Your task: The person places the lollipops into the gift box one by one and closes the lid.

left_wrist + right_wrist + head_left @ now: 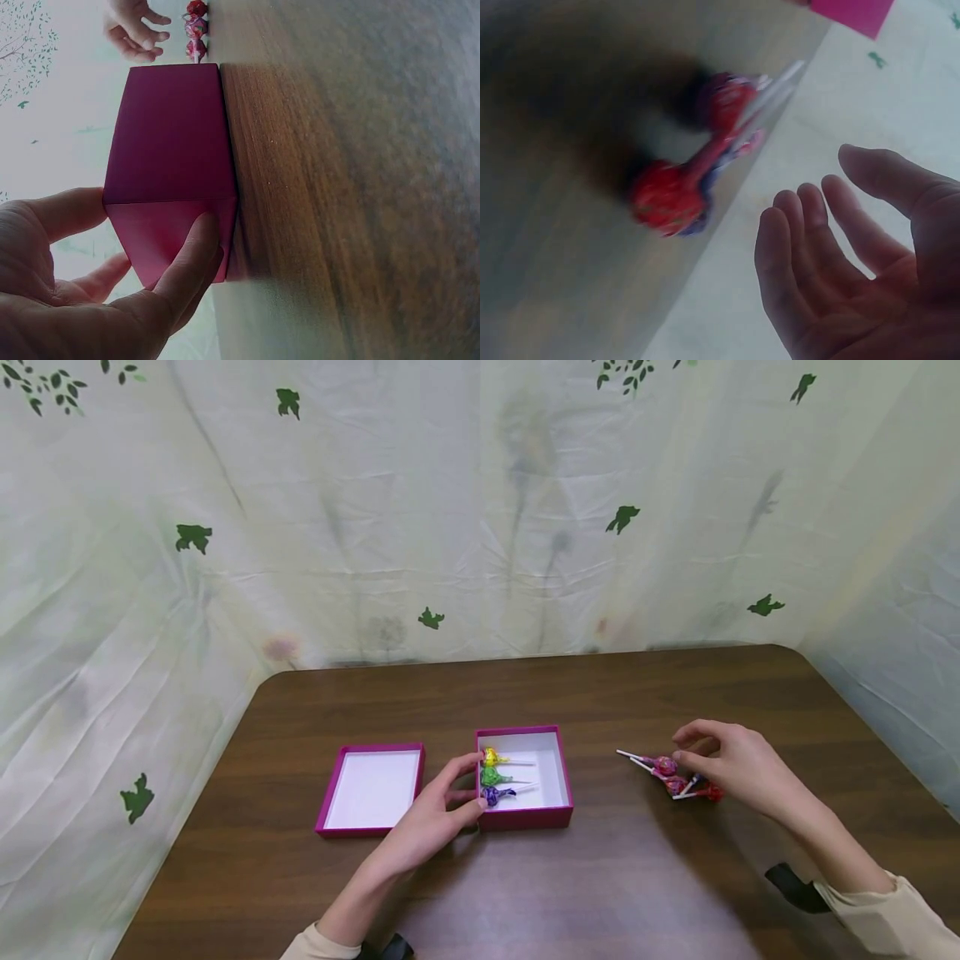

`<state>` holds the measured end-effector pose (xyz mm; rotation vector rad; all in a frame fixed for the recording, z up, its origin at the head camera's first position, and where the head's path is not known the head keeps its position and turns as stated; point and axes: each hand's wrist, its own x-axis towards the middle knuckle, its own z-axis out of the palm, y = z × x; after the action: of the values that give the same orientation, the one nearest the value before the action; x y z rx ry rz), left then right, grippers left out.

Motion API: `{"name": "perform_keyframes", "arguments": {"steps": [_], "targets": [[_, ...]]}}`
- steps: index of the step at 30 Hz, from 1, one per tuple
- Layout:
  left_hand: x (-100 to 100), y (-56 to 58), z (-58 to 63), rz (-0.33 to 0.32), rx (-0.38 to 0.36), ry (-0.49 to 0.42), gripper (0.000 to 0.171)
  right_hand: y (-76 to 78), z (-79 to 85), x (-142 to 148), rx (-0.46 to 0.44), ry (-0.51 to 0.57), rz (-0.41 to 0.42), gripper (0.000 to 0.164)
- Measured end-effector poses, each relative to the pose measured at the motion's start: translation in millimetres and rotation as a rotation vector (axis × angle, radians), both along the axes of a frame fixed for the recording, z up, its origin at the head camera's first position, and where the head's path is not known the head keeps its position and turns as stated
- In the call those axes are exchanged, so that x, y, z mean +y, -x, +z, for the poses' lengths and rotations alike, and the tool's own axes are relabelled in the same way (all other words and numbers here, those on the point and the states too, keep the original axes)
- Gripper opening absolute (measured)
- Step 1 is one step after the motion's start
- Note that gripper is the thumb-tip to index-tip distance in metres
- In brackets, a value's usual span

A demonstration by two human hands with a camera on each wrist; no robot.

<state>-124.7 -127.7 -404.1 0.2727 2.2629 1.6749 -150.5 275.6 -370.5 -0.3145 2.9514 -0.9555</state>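
Observation:
My left hand (438, 810) holds the left end of a magenta box (525, 818), thumb and fingers spread across its side. In the left wrist view the box (169, 135) shows its plain outer walls. Inside lie a yellow lollipop (492, 757), a green lollipop (493, 776) and a purple lollipop (495, 796), sticks pointing right. Over at the right, my right hand (731, 764) hovers just above several lollipops (666, 766) with red and pink wrappers. The right wrist view shows its fingers loosely bent and apart from a red lollipop (667, 199), holding nothing.
A magenta-rimmed lid (373, 789) with a white inside lies left of the box. Everything rests on a brown wooden table (585, 693). A pale curtain with green leaf shapes (450, 527) hangs behind the table and along its sides.

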Motion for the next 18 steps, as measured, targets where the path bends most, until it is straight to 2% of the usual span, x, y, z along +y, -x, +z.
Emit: {"name": "perform_keyframes", "arguments": {"steps": [11, 18], "targets": [[-0.2, -0.6, -0.1, -0.003, 0.009, -0.019, 0.058, 1.0, -18.4, 23.8, -0.004, -0.075, -0.058, 0.031], [-1.2, 0.4, -1.3, -0.012, -0.004, 0.011, 0.058, 4.0, -29.4, 28.1, -0.060, -0.113, -0.053, 0.039]]}}
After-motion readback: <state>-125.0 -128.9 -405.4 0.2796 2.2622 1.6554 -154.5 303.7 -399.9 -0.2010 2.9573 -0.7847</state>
